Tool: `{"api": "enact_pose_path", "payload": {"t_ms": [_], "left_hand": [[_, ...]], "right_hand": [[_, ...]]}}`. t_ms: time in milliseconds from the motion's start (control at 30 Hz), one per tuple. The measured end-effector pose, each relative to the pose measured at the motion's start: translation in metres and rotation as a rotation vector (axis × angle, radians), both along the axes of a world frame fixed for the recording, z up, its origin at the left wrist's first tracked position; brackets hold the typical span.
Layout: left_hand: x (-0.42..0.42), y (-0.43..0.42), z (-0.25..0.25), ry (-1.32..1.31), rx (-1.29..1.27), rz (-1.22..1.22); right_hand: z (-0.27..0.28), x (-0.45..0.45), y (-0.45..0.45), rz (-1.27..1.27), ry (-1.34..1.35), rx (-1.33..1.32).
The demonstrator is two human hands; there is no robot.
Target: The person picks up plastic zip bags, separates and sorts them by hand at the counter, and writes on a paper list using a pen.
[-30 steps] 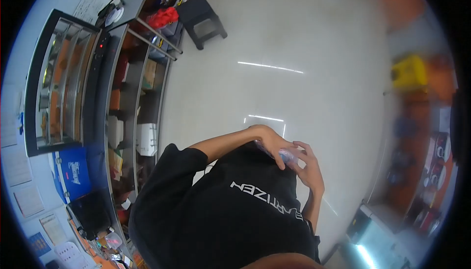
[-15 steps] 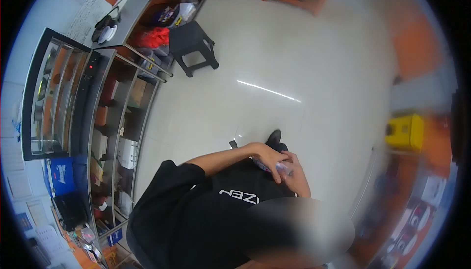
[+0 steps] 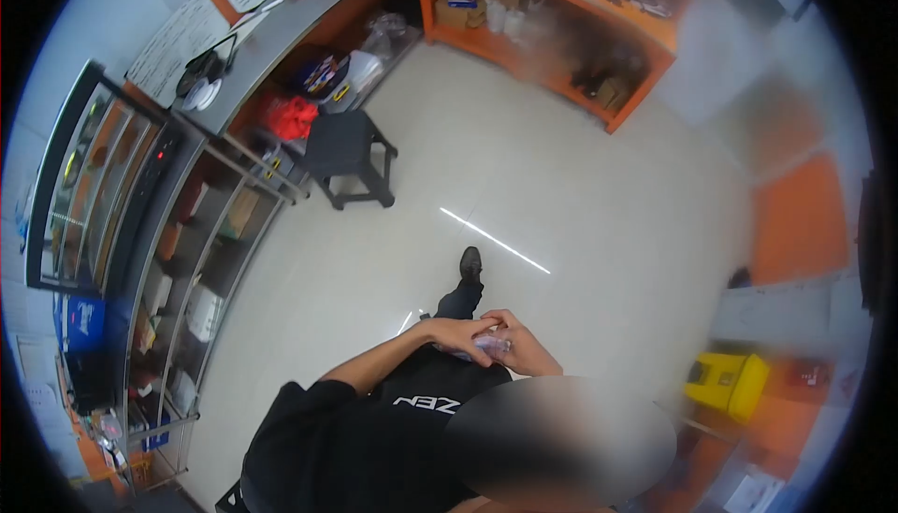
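The left hand [image 3: 458, 334] and right hand [image 3: 529, 352] grip a clear package [image 3: 493, 344]; its long axis seems crosswise, from hand to hand; which end is front, I cannot tell. The fingers partly hide it.

A black stool [image 3: 339, 144] stands on the shiny floor [image 3: 599, 204], near a crumpled red thing [image 3: 292, 118]. An orange table [image 3: 642, 92] is farther back. A yellow box [image 3: 739, 387] is on the right.

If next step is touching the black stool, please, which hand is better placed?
Probably the left hand: it is nearer the black stool than the right hand, though both seem to hold the clear plastic item.
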State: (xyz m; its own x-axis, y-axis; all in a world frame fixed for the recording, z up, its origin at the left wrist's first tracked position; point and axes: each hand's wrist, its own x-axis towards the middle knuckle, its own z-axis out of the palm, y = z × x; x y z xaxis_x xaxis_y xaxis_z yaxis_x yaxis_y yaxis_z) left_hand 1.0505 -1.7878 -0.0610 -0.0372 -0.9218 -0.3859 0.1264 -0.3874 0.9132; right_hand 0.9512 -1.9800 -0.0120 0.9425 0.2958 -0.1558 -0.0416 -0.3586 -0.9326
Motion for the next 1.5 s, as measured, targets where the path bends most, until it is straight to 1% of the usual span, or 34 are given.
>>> {"api": "enact_pose_path", "payload": {"t_ms": [33,67,100,167,233,333,367,400,467,533,567,633,667,700,733,800,900,933,1033,1133,1167,1267,1300,1400,1433,1500], "left_hand": [[0.028,-0.010,0.015,0.037,0.012,-0.043],[0.052,-0.021,0.001,0.018,-0.010,-0.059],[0.070,-0.031,-0.022,0.010,-0.033,-0.076],[0.115,-0.060,-0.032,0.011,-0.077,-0.073],[0.168,-0.091,-0.011,0.023,-0.110,-0.036],[0.244,-0.140,0.021,-0.090,-0.148,-0.161],[0.268,-0.154,0.026,-0.149,-0.080,-0.216],[0.292,-0.170,0.053,-0.239,0.096,-0.275],[0.330,-0.183,0.012,-0.307,-0.058,-0.280],[0.361,-0.187,0.022,-0.107,0.015,-0.153],[0.376,-0.186,0.026,-0.005,0.052,-0.094],[0.399,-0.184,0.006,0.001,-0.005,-0.053],[0.407,-0.181,-0.005,0.002,-0.034,-0.034],[0.415,-0.178,-0.009,-0.065,0.039,-0.020],[0.423,-0.175,-0.024,-0.033,0.077,-0.003],[0.435,-0.175,-0.021,0.018,0.086,0.109],[0.466,-0.184,-0.023,0.100,0.028,0.268],[0.477,-0.189,-0.023,0.098,0.045,0.307],[0.518,-0.204,-0.022,0.076,0.105,0.434],[0.559,-0.234,-0.009,0.195,0.109,0.567],[0.574,-0.245,-0.005,0.213,0.168,0.557],[0.615,-0.278,-0.016,0.227,0.086,0.602],[0.631,-0.291,-0.012,0.154,0.086,0.572],[0.671,-0.317,-0.023,0.090,0.183,0.492],[0.684,-0.327,-0.015,0.127,0.207,0.474],[0.704,-0.336,-0.029,0.071,0.191,0.431]], "right_hand": [[0.003,0.021,-0.013,0.015,0.024,0.021],[0.002,0.043,-0.025,0.028,0.044,0.043],[-0.010,0.063,-0.044,0.038,-0.014,0.028],[0.001,0.103,-0.075,-0.015,0.002,-0.033],[0.007,0.150,-0.106,-0.083,-0.005,-0.072],[0.009,0.202,-0.142,-0.210,-0.018,-0.083],[0.017,0.222,-0.149,-0.254,-0.031,-0.082],[0.021,0.243,-0.155,-0.295,-0.053,-0.080],[0.023,0.276,-0.161,-0.327,-0.069,-0.047],[0.016,0.308,-0.171,-0.327,-0.092,-0.038],[0.010,0.324,-0.176,-0.276,-0.086,-0.029],[0.001,0.360,-0.190,-0.180,-0.078,-0.013],[0.005,0.377,-0.197,-0.095,-0.057,-0.020],[0.019,0.398,-0.203,-0.014,-0.041,-0.028],[0.026,0.419,-0.208,0.066,-0.026,-0.034],[0.018,0.454,-0.217,0.096,-0.022,-0.009],[0.010,0.508,-0.235,0.167,-0.020,0.004],[0.008,0.529,-0.241,0.198,-0.031,0.001],[-0.007,0.594,-0.259,0.257,-0.046,0.121],[-0.009,0.657,-0.283,0.377,-0.046,0.061],[-0.004,0.676,-0.291,0.482,-0.220,-0.070],[0.001,0.728,-0.311,0.533,0.037,-0.285],[-0.001,0.741,-0.319,0.572,-0.037,-0.321],[-0.017,0.777,-0.337,0.553,0.110,-0.333],[-0.016,0.786,-0.345,0.530,0.150,-0.306],[-0.036,0.801,-0.358,0.515,0.134,-0.298]]}}
